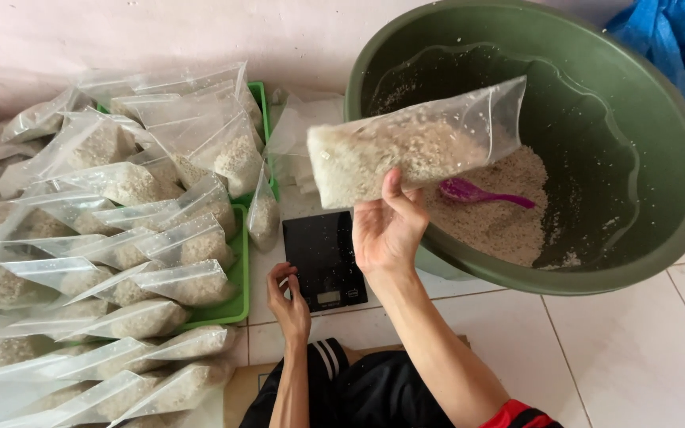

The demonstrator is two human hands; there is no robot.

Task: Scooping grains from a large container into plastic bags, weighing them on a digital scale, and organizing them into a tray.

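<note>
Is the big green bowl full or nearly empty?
Nearly empty. The green bowl holds only a low heap of grains at the bottom, with a purple scoop lying on it.

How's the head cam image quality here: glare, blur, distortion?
Head view: soft even light, weak shadows; glare on the clear bags and the wet basin wall; basin rim bulges from wide-angle distortion; right hand and its bag of rice sharp.

One filled plastic bag (406,154) above the right fingers; one black scale (323,257) beside the left fingertips; one green basin (660,143), one purple scoop (477,192); over twenty bagged portions (120,261) leftward.
</note>
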